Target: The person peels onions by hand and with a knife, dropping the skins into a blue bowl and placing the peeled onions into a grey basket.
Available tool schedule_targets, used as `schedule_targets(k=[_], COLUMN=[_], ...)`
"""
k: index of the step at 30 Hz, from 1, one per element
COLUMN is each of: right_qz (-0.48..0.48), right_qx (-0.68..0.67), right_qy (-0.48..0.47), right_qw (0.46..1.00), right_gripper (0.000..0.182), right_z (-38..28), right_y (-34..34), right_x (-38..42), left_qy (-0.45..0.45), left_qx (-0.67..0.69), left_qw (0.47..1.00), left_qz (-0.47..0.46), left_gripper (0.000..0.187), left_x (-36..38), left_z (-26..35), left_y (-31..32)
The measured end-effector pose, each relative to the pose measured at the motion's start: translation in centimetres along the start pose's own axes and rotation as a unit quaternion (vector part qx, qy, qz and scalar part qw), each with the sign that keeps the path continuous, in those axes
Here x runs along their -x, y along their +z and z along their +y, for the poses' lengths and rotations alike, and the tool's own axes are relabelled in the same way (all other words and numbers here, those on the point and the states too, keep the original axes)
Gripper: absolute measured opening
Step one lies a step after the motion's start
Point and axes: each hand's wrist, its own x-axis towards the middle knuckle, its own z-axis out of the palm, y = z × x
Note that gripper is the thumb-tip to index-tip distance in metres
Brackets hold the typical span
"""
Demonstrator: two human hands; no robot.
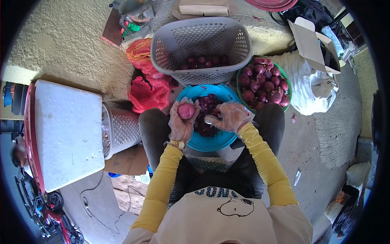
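My left hand (181, 124), in a clear plastic glove, holds a red onion (186, 110) in its curled fingers over the left side of a blue basin (203, 144). Dark purple onion skins (208, 103) lie heaped in the basin. My right hand (232, 117), gloved too, is above the basin's right side with its fingers curled together. What it grips, if anything, I cannot make out. Beyond the basin stands a grey perforated basket (201, 32) with several red onions (207, 62) at its bottom. A green basket (289, 87) heaped with red onions (266, 85) is beside my right knee.
Left of the basin lies a red mesh sack (151, 92). A white foam box lid (69, 134) and a second perforated basket (124, 126) stand further left. At right are a white sack (315, 91) and an open cardboard box (310, 46). A knife-like object (297, 177) lies on the floor.
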Motion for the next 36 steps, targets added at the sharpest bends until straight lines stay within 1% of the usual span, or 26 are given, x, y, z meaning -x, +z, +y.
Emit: schedule_targets(k=[1, 3, 4, 6, 8, 12, 14, 16, 18, 22, 24, 25, 28, 30, 31, 33, 34, 36], right_qz=[0.000, 0.021, 0.021, 0.075, 0.066, 0.064, 0.075, 0.086, 0.046, 0.040, 0.011, 0.011, -0.001, 0.017, 0.017, -0.013, -0.013, -0.037], right_qx=[0.000, -0.053, -0.052, -0.086, -0.096, -0.118, -0.131, -0.143, -0.125, -0.123, -0.127, -0.128, -0.133, -0.102, -0.103, -0.094, -0.094, -0.050], right_qy=[0.000, -0.004, -0.004, 0.020, 0.022, 0.015, 0.011, 0.007, 0.020, 0.023, 0.031, 0.031, 0.031, 0.013, 0.013, 0.011, 0.011, 0.004], right_qw=[1.000, 0.998, 0.998, 0.993, 0.993, 0.991, 0.989, 0.986, 0.991, 0.991, 0.991, 0.991, 0.991, 0.995, 0.994, 0.995, 0.995, 0.998], right_gripper=[0.066, 0.061, 0.061, 0.058, 0.057, 0.059, 0.061, 0.062, 0.064, 0.065, 0.064, 0.064, 0.061, 0.056, 0.056, 0.052, 0.052, 0.052], right_z=[0.1, 0.1, -0.1, -0.6, -1.1, -1.8, -1.9, -2.0, -2.1, -2.1, -2.2, -2.2, -1.9, -1.6, -1.5, -1.5, -1.6, -1.9], right_y=[0.2, 0.2, 0.1, -0.3, -0.7, -0.9, -0.4, -0.5, -0.9, -0.9, -1.2, -1.2, -0.5, 0.3, 0.4, 0.3, 0.2, -0.2], right_x=[0.0, -0.2, -0.1, -0.1, -0.3, -0.5, -0.6, -0.7, -0.6, -0.7, -0.8, -0.8, -0.8, -0.8, -0.8, -0.8, -0.8, -0.8], left_qy=[-0.003, -0.005, -0.013, -0.022, -0.060, -0.061, -0.035, -0.034, -0.033, -0.035, -0.038, -0.041, -0.044, -0.043, -0.039, -0.035, -0.029, -0.023], left_qx=[0.000, 0.000, -0.002, -0.004, -0.011, -0.044, -0.063, -0.074, -0.084, -0.087, -0.086, -0.086, -0.089, -0.091, -0.094, -0.096, -0.104, -0.113], left_qw=[1.000, 1.000, 1.000, 1.000, 0.998, 0.996, 0.994, 0.993, 0.993, 0.992, 0.992, 0.992, 0.992, 0.991, 0.992, 0.993, 0.992, 0.990], left_qz=[-0.002, -0.004, -0.005, -0.006, -0.016, -0.050, -0.083, -0.081, -0.080, -0.079, -0.080, -0.081, -0.083, -0.084, -0.069, -0.054, -0.068, -0.082], left_gripper=[0.040, 0.040, 0.040, 0.039, 0.039, 0.037, 0.035, 0.034, 0.034, 0.034, 0.034, 0.035, 0.035, 0.035, 0.036, 0.037, 0.037, 0.038], left_x=[0.1, 0.1, 0.1, 0.3, 0.5, -0.3, -0.2, 0.2, 0.3, 0.6, 0.7, 0.8, 0.7, 0.6, 0.7, 0.7, 0.7, 1.0], left_z=[0.0, 0.0, 0.0, -0.2, -0.5, -1.3, -1.6, -1.6, -1.7, -1.8, -1.6, -1.6, -1.6, -1.6, -1.6, -1.8, -1.8, -1.7], left_y=[0.1, 0.3, 0.4, 0.6, 1.0, 0.0, -0.3, 0.2, 0.6, 0.8, 1.0, 1.0, 0.9, 0.9, 0.9, 1.0, 1.0, 1.3])
